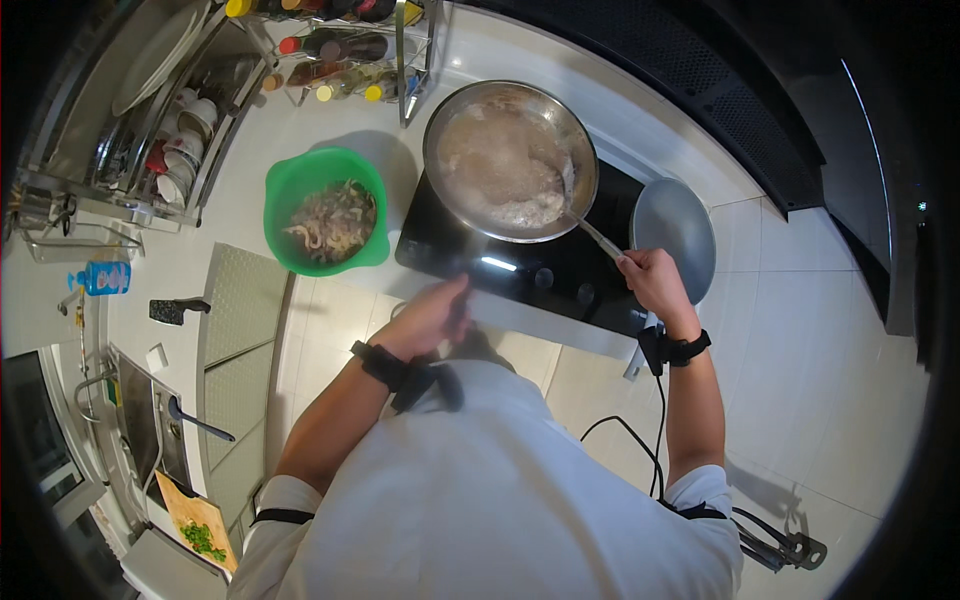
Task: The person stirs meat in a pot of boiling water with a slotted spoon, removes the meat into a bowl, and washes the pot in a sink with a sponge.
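Note:
My right hand (656,283) grips the handle of a metal cooking utensil (600,238). The utensil's head dips into cloudy, frothy liquid (499,161) at the right side of a wide stainless steel pan (457,217). That pan sits on a black glass cooktop (480,251). My left hand (436,319), blurred and apparently holding nothing, hovers at the counter's front edge, its fingers loosely parted. Left of the cooktop stands a green plastic bowl (281,176) containing sliced, pale and brownish food pieces (334,221).
Right of the cooktop, a grey frying pan (675,225) leans near the wall. Bottles fill a rack (405,67) behind. Leftward are a dish rack (199,180), a cleaver (176,309), a sink (139,397), a dark ladle (199,420) and a cutting board (184,499) with chopped greens (201,540).

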{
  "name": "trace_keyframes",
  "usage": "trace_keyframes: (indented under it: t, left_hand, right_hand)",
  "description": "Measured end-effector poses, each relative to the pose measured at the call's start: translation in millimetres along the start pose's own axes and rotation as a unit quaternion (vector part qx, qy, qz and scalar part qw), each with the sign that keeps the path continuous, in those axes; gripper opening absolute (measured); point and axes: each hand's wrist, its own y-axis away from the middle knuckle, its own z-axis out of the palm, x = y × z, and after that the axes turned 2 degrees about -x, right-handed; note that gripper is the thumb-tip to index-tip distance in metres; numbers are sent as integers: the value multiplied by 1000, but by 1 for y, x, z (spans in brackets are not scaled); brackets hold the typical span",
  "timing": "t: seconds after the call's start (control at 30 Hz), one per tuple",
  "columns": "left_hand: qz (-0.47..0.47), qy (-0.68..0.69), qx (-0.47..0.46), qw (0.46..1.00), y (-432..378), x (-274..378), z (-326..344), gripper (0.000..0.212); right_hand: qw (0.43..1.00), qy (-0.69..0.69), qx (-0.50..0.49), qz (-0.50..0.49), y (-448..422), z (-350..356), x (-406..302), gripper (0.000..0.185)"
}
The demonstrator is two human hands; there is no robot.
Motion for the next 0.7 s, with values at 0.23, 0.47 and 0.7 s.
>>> trace_keyframes:
  t: [0.23,0.47,0.7]
  left_hand:
    - [-8,6,6,1000,-3,0,1,41]
    - [-5,4,10,1000,-5,-1,-1,40]
    - [-19,6,14,1000,0,4,4,40]
  right_hand:
    - [867,-448,-140,163,-1,44,-7,23]
    - [854,-484,-136,130,1,49,-9,25]
    - [890,-438,-55,113,6,13,-31,20]
